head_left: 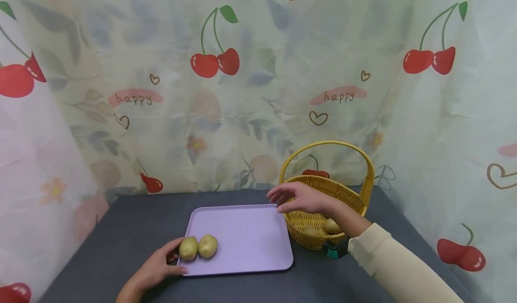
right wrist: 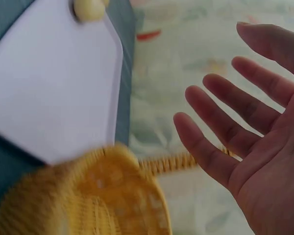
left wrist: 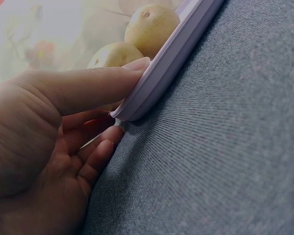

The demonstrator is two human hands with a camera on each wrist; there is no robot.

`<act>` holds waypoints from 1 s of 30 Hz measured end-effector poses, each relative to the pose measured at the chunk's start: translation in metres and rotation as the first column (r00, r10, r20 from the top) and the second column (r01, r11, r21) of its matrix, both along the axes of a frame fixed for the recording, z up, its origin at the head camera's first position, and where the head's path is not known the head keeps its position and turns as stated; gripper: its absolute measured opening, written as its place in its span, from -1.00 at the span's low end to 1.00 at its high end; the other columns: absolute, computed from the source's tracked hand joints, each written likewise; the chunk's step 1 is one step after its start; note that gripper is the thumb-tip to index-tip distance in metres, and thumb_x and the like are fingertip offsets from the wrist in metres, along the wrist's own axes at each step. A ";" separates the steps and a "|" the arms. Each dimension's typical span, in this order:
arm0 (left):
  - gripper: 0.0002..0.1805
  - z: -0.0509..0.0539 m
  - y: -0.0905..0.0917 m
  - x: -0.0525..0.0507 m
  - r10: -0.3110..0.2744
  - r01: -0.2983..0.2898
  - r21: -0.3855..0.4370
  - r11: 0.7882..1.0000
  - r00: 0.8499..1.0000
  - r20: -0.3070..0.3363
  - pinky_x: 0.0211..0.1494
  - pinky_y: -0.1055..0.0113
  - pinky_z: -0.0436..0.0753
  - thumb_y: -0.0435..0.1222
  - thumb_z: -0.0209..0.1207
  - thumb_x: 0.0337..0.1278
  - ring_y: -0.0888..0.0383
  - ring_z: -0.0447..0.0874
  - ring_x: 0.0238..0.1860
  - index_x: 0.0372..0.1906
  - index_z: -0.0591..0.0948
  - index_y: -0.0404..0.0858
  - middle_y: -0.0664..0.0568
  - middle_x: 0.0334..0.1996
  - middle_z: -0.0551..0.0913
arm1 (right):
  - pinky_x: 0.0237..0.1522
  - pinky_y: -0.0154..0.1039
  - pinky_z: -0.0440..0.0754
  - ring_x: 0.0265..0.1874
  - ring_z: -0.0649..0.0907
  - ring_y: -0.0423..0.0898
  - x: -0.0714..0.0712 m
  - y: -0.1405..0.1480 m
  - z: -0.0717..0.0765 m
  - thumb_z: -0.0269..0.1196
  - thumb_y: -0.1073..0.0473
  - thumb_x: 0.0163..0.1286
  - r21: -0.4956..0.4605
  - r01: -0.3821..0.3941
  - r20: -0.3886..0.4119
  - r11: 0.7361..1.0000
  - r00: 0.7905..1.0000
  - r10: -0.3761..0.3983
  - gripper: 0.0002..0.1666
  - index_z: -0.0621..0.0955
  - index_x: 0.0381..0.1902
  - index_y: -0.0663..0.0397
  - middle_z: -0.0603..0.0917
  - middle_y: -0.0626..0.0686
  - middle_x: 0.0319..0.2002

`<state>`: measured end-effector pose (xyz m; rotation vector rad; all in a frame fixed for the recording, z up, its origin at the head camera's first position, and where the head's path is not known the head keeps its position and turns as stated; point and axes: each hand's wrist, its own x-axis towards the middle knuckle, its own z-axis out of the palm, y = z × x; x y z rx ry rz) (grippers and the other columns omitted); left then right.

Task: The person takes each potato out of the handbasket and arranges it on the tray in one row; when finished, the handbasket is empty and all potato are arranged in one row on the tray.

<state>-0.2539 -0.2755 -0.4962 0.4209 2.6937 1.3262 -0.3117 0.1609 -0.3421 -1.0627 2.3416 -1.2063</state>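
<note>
The left hand [head_left: 155, 267] grips the near left corner of a light purple tray [head_left: 246, 240], its thumb on the rim in the left wrist view. Two potatoes [head_left: 188, 248] [head_left: 208, 246] lie side by side on the tray beside that hand. Above the tray's right edge and the front of a yellow wicker basket [head_left: 307, 240], the right hand [head_left: 300, 198] hovers with relaxed, spread fingers, holding nothing. Inside the basket lie potatoes [head_left: 332, 226], partly hidden by the rim and forearm.
A dark grey cloth covers the table [head_left: 137, 222]. The basket's tall handle [head_left: 331, 142] arches up behind the right hand. A patterned curtain [head_left: 250, 114] hangs behind and at both sides. A dark device with a teal part [head_left: 333, 252] shows below the right wrist.
</note>
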 end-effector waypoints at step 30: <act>-0.11 0.002 -0.002 0.000 -0.032 0.033 0.024 0.999 0.999 -0.022 -0.06 0.32 0.45 -0.26 0.50 -0.15 0.01 0.46 -0.09 0.34 0.35 -0.43 -0.25 0.13 0.46 | 0.19 0.16 0.32 0.30 0.28 0.32 -0.075 0.101 -0.060 0.25 0.12 0.39 0.200 0.395 0.136 0.897 0.895 -0.425 -0.35 0.37 0.33 0.31 0.31 0.37 0.32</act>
